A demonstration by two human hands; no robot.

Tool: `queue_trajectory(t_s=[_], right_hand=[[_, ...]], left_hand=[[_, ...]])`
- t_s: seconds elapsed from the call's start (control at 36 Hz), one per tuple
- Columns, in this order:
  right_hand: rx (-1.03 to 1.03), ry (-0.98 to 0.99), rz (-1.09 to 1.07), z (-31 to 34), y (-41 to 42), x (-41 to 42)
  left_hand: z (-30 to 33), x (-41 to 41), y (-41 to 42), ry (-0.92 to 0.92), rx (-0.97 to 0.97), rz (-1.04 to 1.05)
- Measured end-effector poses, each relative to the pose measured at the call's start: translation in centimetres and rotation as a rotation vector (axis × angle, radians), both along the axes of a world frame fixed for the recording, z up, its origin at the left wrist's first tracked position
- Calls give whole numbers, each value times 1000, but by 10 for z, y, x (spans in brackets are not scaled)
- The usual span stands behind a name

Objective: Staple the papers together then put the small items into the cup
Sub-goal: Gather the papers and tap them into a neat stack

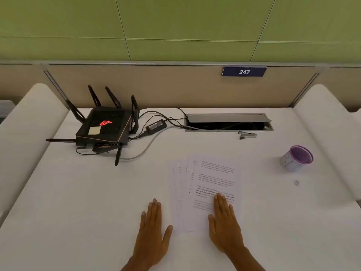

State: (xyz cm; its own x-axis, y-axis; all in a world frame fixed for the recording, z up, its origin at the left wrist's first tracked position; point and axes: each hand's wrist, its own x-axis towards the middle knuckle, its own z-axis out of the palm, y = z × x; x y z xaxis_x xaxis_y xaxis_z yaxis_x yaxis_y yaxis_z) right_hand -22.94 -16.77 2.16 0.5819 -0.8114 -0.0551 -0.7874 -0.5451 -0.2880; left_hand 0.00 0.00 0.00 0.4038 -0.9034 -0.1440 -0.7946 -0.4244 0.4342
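Several printed papers (211, 178) lie fanned out on the white desk (97, 202), a little right of centre. My right hand (224, 225) rests flat on the lower part of the top sheet, holding nothing. My left hand (153, 233) lies flat on the bare desk just left of the papers. A small grey stapler (248, 135) sits at the back, in front of the cable hatch. A white cup with a purple inside (297, 158) stands at the right. One small pale item (297, 182) lies on the desk just below the cup.
A black router with antennas (105, 126) stands at the back left, with a power brick (155, 126) and cables running to an open cable hatch (228, 122). A beige divider with the sign 247 (244, 71) closes the back. White side panels flank the desk.
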Motion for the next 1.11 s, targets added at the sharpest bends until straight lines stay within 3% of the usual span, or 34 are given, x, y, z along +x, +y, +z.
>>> queue_trajectory(t_s=[0.17, 0.36, 0.56, 0.83, 1.11], right_hand=[[58, -7, -51, 6, -14, 3], [-47, -154, -126, 12, -41, 7], [199, 102, -158, -1, -52, 5], [227, 69, -159, 4, -52, 4], [243, 98, -152, 6, -52, 5]], left_hand=[[13, 3, -12, 23, 40, 44], [26, 25, -59, 84, -34, 104], [34, 45, -114, 152, 86, 35], [23, 65, -159, 67, 196, -110], [23, 52, -168, 96, 178, -63]])
